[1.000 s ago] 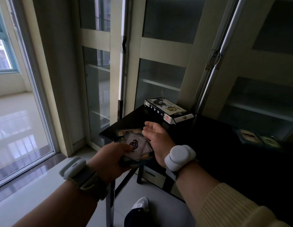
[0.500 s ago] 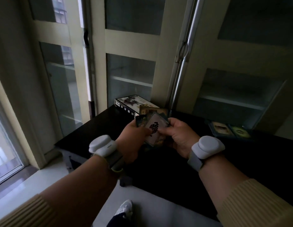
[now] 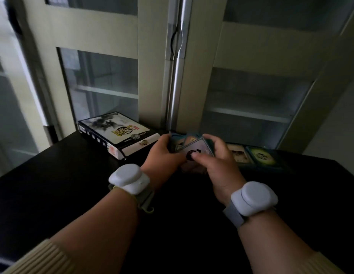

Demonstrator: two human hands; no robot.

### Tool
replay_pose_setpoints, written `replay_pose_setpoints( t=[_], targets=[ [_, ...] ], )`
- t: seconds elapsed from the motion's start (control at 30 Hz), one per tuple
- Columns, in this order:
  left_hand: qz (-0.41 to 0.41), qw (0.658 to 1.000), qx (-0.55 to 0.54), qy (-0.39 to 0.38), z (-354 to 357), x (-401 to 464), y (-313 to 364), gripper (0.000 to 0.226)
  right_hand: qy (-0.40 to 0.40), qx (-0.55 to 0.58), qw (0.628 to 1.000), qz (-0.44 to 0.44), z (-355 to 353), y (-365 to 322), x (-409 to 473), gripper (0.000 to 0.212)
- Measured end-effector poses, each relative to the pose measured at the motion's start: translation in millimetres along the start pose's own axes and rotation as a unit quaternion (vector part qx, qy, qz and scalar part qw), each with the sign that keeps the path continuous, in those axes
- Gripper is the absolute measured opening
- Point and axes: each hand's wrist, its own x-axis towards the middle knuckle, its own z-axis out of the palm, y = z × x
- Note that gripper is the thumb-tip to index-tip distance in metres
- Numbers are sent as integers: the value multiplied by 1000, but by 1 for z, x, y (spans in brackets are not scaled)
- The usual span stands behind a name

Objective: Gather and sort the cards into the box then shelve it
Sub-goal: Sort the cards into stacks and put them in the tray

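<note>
Cards [image 3: 194, 149] fanned between left hand [image 3: 164, 153] and right hand [image 3: 217, 163].

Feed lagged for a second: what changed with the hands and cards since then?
Both hands, left hand and right hand, carried the card stack from the table's left corner rightward, near the loose cards. Their grip on it stayed; the box lies unmoved.

cream ribbed sleeves [image 3: 43, 260], white wrist devices [image 3: 130, 178]
</note>
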Motion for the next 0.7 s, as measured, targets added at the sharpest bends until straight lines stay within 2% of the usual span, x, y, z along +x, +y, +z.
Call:
replay_pose_setpoints(
  t=[0.1, 0.2, 0.27, 0.33, 0.43, 0.5, 0.63, 0.7],
  targets=[
    [28, 999, 18, -34, 1, 3, -5, 61, 4, 3, 1000, 4, 1, 5, 4, 44],
    [84, 992, 87, -35, 0, -1, -4, 51, 26, 20, 999, -7, 6, 6, 3, 30],
    [110, 987, 114, -31, 1, -2, -3, 46, 59, 40, 997, -12, 8, 6, 3, 29],
    [114, 986, 115, -31, 1, -3, -2, 46, 88, 45, 995, -6, 8, 5, 4, 35],
    [93, 988, 115, -48, 0, -4, -3, 57, 111, 45, 993, -5, 6, 3, 3, 35],
    [84, 989, 109, -61, 0, -4, -5, 62, 106, 68, 992, 2, 4, 4, 4, 32],
    [99, 989, 86, -62, 1, -3, -8, 48, 78, 132, 988, 24, -1, 10, 7, 16],
    [104, 991, 72, -43, -1, -2, -9, 54, 71, 156, 983, 57, -1, 11, 7, 21]
  ],
)
